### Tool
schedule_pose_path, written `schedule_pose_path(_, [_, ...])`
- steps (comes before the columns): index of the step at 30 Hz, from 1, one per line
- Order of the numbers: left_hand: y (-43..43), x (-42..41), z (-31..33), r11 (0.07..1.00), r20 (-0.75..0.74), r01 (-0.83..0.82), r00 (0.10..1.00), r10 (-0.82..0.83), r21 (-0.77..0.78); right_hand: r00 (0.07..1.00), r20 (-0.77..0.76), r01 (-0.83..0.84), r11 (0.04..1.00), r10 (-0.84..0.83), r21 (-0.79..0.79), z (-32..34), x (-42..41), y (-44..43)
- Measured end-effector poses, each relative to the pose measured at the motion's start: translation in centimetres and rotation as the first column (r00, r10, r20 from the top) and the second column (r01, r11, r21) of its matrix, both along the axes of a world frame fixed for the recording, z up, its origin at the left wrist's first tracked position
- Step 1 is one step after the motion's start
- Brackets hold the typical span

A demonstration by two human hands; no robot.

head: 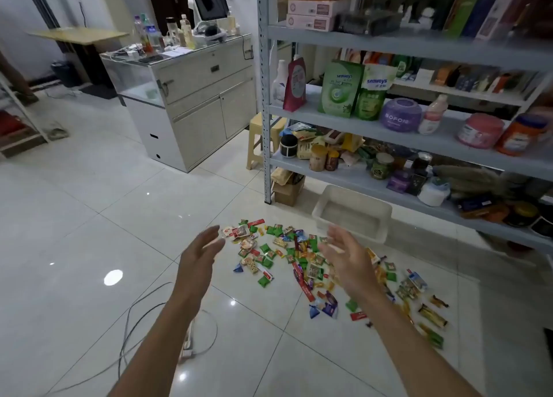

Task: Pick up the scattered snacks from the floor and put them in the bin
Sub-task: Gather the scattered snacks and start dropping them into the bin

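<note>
Left hand (199, 256) and right hand (344, 257) hover, fingers (214, 242) relaxed and empty, above the snacks (266, 280) at centre frame; the bin (350, 214) lies just beyond them, nearer the right hand.

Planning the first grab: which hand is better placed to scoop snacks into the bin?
Right, probably. The right hand hangs open over the colourful wrapped snacks, just short of the white plastic bin; the left hand, open too, is at the pile's far edge.

One head-worn camera is looking forward and down from well above the floor (89, 217), facing the fingers (214, 241) close below, with shelves (419, 46) beyond and right of them.
</note>
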State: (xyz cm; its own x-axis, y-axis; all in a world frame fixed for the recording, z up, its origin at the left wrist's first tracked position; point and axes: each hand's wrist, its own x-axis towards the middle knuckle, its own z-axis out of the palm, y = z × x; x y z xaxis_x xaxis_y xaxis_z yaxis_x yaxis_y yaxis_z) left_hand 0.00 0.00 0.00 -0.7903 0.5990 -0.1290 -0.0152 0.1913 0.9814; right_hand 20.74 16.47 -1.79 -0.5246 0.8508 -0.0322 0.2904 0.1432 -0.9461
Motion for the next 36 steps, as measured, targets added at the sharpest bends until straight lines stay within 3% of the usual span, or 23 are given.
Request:
schedule_pose_path(11, [5.4,-5.7,1.1,0.999,-0.019,0.002,1.000,-0.002,0.036,0.995,-0.097,-0.026,0.999,0.028,0.023,1.7,-7.8,5.1])
schedule_pose_path(25, [21.2,-17.9,0.2,0.997,-0.062,-0.073,0.996,0.072,-0.028,0.991,-0.092,-0.103,0.995,0.101,-0.013,0.3,-22.2,21.3])
schedule_pose_path(36, [29.4,-31.1,-3.5,0.998,0.026,-0.041,0.999,0.043,-0.051,0.995,-0.036,-0.097,0.995,0.096,-0.039,-2.2,-35.9,29.4])
